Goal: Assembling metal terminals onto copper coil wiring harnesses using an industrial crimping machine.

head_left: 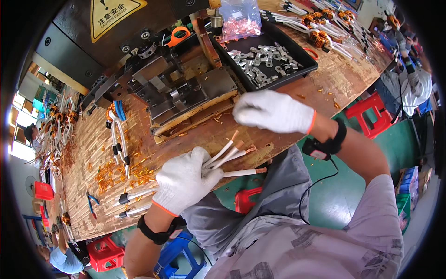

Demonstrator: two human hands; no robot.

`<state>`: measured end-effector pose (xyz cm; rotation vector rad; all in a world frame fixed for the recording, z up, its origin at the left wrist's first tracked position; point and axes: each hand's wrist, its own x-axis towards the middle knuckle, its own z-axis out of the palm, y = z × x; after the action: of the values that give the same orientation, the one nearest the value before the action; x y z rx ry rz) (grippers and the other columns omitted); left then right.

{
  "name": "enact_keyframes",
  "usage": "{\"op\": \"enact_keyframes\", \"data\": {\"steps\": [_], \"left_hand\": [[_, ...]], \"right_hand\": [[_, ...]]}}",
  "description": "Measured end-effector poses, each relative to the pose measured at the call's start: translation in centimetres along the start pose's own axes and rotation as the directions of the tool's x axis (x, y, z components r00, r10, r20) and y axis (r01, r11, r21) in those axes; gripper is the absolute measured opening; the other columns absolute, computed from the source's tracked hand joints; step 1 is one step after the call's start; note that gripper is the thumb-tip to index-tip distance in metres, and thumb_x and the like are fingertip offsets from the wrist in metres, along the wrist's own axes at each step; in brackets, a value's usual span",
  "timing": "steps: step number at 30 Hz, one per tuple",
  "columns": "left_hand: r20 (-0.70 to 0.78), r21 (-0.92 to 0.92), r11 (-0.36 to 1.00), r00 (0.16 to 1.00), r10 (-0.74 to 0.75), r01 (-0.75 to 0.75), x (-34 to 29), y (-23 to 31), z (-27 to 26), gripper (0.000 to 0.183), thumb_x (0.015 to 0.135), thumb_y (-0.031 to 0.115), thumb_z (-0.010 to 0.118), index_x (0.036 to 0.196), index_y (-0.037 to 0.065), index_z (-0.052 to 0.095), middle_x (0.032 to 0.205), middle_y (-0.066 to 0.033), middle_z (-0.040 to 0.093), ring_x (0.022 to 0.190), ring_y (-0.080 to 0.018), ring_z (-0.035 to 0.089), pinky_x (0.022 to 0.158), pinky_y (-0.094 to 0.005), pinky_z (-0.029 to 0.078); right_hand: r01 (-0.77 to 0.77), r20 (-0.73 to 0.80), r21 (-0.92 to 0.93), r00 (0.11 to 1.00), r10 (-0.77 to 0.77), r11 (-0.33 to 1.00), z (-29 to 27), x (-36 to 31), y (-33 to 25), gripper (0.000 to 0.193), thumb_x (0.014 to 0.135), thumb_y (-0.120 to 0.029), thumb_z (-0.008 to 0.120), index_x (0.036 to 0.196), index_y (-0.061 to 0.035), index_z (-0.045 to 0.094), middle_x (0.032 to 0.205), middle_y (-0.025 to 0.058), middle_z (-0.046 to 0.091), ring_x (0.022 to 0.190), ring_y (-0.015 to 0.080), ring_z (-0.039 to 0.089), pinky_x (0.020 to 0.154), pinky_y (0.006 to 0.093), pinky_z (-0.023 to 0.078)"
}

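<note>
My left hand, in a white glove with an orange cuff, is closed around several white wires at the table's near edge. Their stripped copper ends stick out to the right, one apart from the rest. My right hand, gloved alike, hovers above and to the right of these ends, between the press and the black tray. Its fingers are curled together, and whatever they may hold is hidden. Silver cable lugs lie loose in that tray.
A clear bag of copper-coloured pieces sits at the tray's back. Wired copper coils are heaped at the far right, more at the left. Pliers and orange scraps lie on the wooden table. Other people work nearby.
</note>
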<state>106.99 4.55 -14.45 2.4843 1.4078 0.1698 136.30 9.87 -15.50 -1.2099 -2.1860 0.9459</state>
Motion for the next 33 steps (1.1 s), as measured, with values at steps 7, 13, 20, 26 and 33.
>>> {"op": "enact_keyframes", "data": {"steps": [7, 13, 20, 26, 33], "left_hand": [[0.413, 0.221, 0.974, 0.9, -0.142, 0.053, 2.8, 2.3, -1.8, 0.064, 0.08, 0.064, 0.076, 0.107, 0.006, 0.07, 0.085, -0.0197, 0.074, 0.082, -0.039, 0.074, 0.074, -0.0486, 0.059], [0.336, 0.199, 0.98, 0.937, -0.096, 0.029, 2.4, 2.0, -0.7, 0.057, 0.085, 0.062, 0.073, 0.1, 0.007, 0.074, 0.08, -0.02, 0.073, 0.079, -0.0403, 0.074, 0.069, -0.0492, 0.059], [0.288, 0.174, 0.984, 0.954, -0.078, 0.028, 2.1, 1.6, -0.6, 0.051, 0.085, 0.059, 0.074, 0.1, 0.01, 0.074, 0.076, -0.0178, 0.072, 0.075, -0.0381, 0.074, 0.066, -0.0474, 0.059], [0.255, 0.111, 0.989, 0.964, 0.069, -0.1, 1.9, 1.6, -1.0, 0.041, 0.083, 0.051, 0.076, 0.101, 0.013, 0.074, 0.073, -0.0159, 0.07, 0.073, -0.0369, 0.073, 0.065, -0.0473, 0.058], [0.251, 0.215, 0.974, 0.968, 0.012, -0.068, 1.7, 1.5, -0.2, 0.039, 0.084, 0.046, 0.076, 0.105, 0.013, 0.073, 0.073, -0.0154, 0.07, 0.072, -0.0362, 0.072, 0.065, -0.0469, 0.058]], "right_hand": [[0.237, 0.112, -0.338, 0.971, -0.212, 0.911, 4.9, -4.6, 0.1, 0.057, 0.091, -0.051, 0.071, 0.13, -0.0092, 0.065, 0.119, 0.0159, 0.068, 0.111, 0.0372, 0.067, 0.096, 0.0445, 0.053], [0.274, 0.182, -0.481, 0.96, -0.211, 0.833, 5.7, -3.1, 0.8, 0.056, 0.089, -0.053, 0.073, 0.122, -0.0076, 0.067, 0.113, 0.0118, 0.069, 0.107, 0.0308, 0.067, 0.092, 0.0406, 0.052], [0.345, 0.261, -0.508, 0.935, -0.241, 0.789, 6.5, -3.0, 0.8, 0.052, 0.096, -0.054, 0.064, 0.122, -0.0087, 0.067, 0.101, 0.0075, 0.071, 0.098, 0.0272, 0.069, 0.084, 0.0405, 0.051], [0.414, 0.237, -0.532, 0.91, -0.339, 0.739, 5.8, -0.8, 2.3, 0.028, 0.094, -0.045, 0.067, 0.1, -0.0183, 0.062, 0.088, 0.0043, 0.063, 0.084, 0.0258, 0.067, 0.074, 0.0416, 0.049], [0.309, 0.348, -0.433, 0.924, -0.159, 0.847, 4.8, -0.1, 2.1, 0.024, 0.095, -0.039, 0.067, 0.108, -0.0186, 0.067, 0.093, 0.0056, 0.068, 0.089, 0.0306, 0.069, 0.077, 0.0448, 0.053]]}}
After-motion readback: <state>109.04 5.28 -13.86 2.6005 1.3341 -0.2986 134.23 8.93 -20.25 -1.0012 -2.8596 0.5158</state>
